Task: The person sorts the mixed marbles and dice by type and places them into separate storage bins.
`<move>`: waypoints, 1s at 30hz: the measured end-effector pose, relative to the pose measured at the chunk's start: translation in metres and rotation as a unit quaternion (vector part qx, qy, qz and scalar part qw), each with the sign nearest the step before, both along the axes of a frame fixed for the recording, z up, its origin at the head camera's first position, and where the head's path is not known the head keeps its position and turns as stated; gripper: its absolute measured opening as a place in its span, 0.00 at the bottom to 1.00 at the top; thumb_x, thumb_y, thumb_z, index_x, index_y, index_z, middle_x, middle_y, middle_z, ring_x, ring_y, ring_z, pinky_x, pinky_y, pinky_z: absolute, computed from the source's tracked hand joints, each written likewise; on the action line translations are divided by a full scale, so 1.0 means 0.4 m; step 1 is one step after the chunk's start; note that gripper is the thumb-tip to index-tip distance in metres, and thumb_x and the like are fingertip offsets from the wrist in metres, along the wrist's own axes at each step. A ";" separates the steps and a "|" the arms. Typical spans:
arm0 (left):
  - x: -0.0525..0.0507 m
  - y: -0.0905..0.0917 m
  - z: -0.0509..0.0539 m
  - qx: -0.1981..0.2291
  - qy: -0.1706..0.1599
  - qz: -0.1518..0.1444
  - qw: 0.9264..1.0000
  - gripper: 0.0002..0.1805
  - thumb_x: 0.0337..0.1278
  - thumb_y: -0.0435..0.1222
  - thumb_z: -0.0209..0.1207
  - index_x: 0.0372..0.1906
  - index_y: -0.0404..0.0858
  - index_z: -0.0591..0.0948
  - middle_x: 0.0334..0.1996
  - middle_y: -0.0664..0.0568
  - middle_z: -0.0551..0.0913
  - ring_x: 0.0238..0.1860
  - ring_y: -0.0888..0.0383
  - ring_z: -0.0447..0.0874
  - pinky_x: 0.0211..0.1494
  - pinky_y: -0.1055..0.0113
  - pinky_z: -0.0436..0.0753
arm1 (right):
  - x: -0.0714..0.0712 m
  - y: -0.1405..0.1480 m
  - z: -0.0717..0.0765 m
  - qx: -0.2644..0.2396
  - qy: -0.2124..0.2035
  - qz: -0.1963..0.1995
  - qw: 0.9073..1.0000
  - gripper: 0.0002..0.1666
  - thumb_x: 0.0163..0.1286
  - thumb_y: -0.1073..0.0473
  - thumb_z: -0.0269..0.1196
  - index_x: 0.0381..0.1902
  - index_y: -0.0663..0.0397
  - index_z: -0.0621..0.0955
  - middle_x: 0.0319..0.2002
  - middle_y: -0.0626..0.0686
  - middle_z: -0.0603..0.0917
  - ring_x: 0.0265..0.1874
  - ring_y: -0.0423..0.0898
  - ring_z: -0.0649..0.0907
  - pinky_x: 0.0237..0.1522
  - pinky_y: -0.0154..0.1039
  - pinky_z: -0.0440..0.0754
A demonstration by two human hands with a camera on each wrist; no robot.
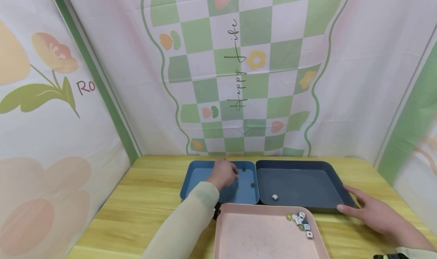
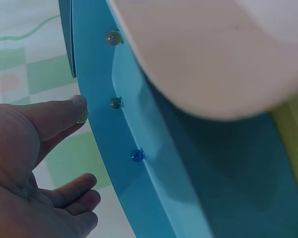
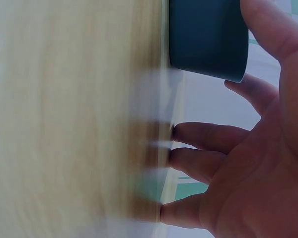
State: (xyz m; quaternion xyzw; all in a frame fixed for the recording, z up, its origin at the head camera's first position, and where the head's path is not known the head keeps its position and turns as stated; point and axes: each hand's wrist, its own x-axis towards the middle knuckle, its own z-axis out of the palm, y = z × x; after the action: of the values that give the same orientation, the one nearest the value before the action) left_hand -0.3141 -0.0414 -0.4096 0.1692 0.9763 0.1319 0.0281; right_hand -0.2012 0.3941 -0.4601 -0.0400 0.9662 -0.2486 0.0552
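Over the blue tray [image 1: 198, 171], my left hand [image 1: 223, 173] pinches a small yellowish marble [image 2: 82, 117] between thumb and forefinger, as the left wrist view shows. Three marbles lie in that tray: a reddish one [image 2: 113, 37], a brownish one [image 2: 116, 102] and a dark blue one [image 2: 137, 155]. My right hand [image 1: 379, 215] rests at the right end of the dark grey tray [image 1: 300, 183], its thumb and forefinger on the rim and its other fingertips on the table. One white die [image 1: 275, 197] sits in the dark tray.
In front stands a pink tray [image 1: 256, 228] with several white dice [image 1: 309, 235] and a few marbles [image 1: 289, 217] at its right side. All the trays stand close together on a wooden table [image 1: 136, 198]. A patterned curtain [image 1: 256, 80] hangs behind them.
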 end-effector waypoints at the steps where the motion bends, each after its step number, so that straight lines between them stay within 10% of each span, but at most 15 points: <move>1: 0.000 -0.001 0.000 0.004 -0.002 0.000 1.000 0.08 0.66 0.41 0.64 0.45 0.48 0.90 0.37 0.64 0.86 0.69 0.49 0.65 0.75 0.53 0.54 | 0.000 0.001 -0.001 -0.001 -0.001 0.000 1.000 0.56 0.70 0.32 0.58 0.76 0.68 0.54 0.62 0.86 0.59 0.56 0.85 0.64 0.45 0.77 0.68; 11: -0.004 0.003 -0.009 -0.002 -0.004 0.006 1.000 0.09 0.67 0.42 0.64 0.47 0.49 0.89 0.40 0.63 0.86 0.70 0.49 0.63 0.75 0.53 0.54 | 0.003 0.001 -0.002 -0.004 0.002 -0.002 1.000 0.55 0.71 0.33 0.58 0.76 0.68 0.54 0.62 0.86 0.60 0.56 0.85 0.64 0.46 0.77 0.67; 19: 0.009 0.003 -0.006 0.087 -0.032 0.077 0.993 0.19 0.60 0.41 0.69 0.57 0.48 0.85 0.70 0.43 0.66 0.73 0.44 0.55 0.66 0.51 0.70 | 0.002 -0.003 0.002 0.002 0.000 -0.002 1.000 0.56 0.70 0.31 0.58 0.76 0.69 0.55 0.62 0.85 0.60 0.56 0.85 0.64 0.46 0.77 0.67; 30: 0.019 0.004 -0.002 0.091 -0.030 0.067 0.993 0.20 0.58 0.41 0.71 0.56 0.46 0.86 0.70 0.41 0.65 0.73 0.42 0.54 0.66 0.51 0.70 | 0.003 -0.001 -0.003 -0.001 0.010 -0.001 1.000 0.56 0.70 0.32 0.59 0.75 0.69 0.56 0.62 0.85 0.60 0.56 0.85 0.64 0.47 0.77 0.67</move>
State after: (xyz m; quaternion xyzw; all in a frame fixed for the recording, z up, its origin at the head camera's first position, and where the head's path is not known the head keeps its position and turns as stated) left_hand -0.3063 -0.0399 -0.4105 0.1013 0.9681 0.2267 0.0327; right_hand -0.2000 0.3939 -0.4611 -0.0417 0.9666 -0.2487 0.0450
